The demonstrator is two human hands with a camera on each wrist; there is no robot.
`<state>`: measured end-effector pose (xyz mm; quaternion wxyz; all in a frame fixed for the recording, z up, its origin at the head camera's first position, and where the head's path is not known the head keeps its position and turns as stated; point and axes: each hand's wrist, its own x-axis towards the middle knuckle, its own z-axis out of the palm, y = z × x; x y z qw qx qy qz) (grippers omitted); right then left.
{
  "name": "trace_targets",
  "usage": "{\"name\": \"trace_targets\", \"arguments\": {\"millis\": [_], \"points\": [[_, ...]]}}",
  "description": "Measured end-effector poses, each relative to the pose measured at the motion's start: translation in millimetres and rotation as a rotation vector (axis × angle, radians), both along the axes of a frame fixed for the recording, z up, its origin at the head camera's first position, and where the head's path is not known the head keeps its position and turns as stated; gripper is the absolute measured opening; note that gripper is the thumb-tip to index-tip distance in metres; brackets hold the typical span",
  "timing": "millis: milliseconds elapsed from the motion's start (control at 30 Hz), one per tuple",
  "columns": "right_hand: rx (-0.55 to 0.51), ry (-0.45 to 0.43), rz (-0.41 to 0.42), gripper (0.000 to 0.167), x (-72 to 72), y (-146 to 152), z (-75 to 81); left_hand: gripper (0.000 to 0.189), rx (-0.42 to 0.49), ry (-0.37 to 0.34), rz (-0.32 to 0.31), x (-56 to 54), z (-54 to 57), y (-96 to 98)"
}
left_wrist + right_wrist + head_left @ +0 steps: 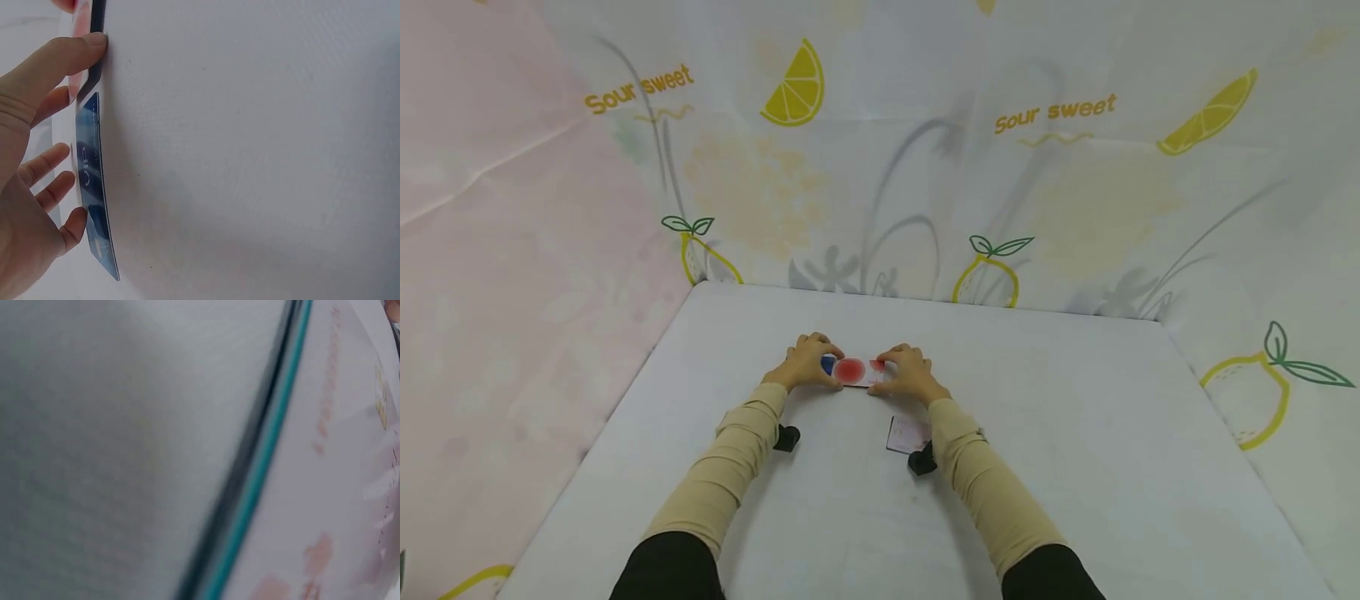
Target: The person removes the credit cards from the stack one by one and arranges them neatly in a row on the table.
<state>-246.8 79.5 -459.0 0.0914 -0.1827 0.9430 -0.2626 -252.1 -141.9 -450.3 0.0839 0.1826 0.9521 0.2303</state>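
Note:
Mid-table in the head view, both hands meet over a white card [850,371] with a red round print. My left hand [803,363] pinches its left end, thumb on the near edge; in the left wrist view the thumb [84,51] shows at that edge. A blue card [92,181] lies flat under the other fingers of this hand, mostly covered in the head view. My right hand [912,375] pinches the white card's right end between thumb and forefinger. A pale pink card [907,434] lies near the right wrist, partly hidden by the sleeve.
A white tabletop [842,517] spreads around the hands. Black wrist cameras [787,438] hang at both wrists, the right one close to the pink card. A lemon-print cloth [880,167] rises behind the table. A teal-edged card [269,444] fills much of the right wrist view, blurred.

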Motion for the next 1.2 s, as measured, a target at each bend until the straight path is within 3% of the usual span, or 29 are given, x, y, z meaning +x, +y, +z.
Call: {"name": "trace_targets", "arguments": {"millis": [467, 1200], "points": [[-0.038, 0.024, -0.009, 0.057, 3.6, 3, -9.3, 0.051, -0.037, -0.027, 0.038, -0.4, -6.6, -0.5], [-0.052, 0.027, -0.033, 0.059, 0.6, 3, -13.8, 0.05, -0.024, -0.026, 0.036, -2.6, -6.4, -2.1]]}}
